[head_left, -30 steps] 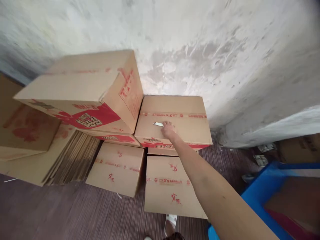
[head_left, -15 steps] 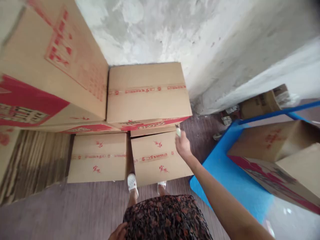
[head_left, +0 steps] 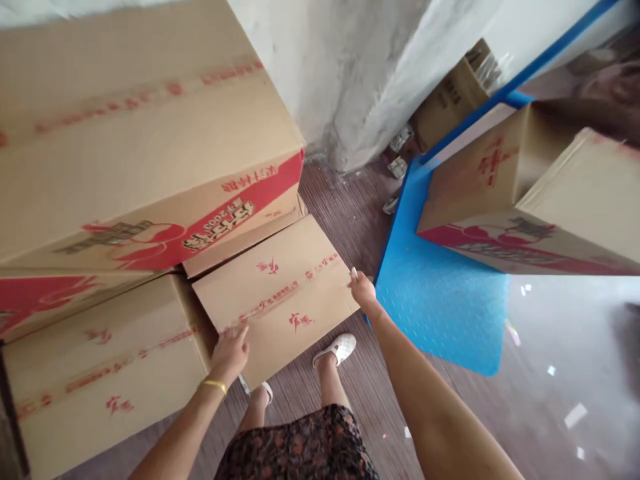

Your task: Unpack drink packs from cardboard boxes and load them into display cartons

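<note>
L hand [head_left: 231, 353] is over the L end of the taped box [head_left: 280, 297], fingers loosely bent, not closed round anything afaict. R hand [head_left: 363, 291] is clenched on a small white tool [head_left: 355, 272], right by the box's R edge, can't tell if they're touching. Box sits btwn the bigger stacked boxes [head_left: 125, 153] & the white shoes [head_left: 343, 348]. Blue cart [head_left: 450, 300] w/ an open box [head_left: 467, 173] is off to the R.

Set with an open carton [head_left: 475, 183] on a blue platform [head_left: 450, 307] near a mottled wall [head_left: 295, 60].
Strewn with white scraps [head_left: 575, 415] over the floor [head_left: 335, 213], with a box [head_left: 443, 107] behind a blue rail [head_left: 517, 83].
</note>
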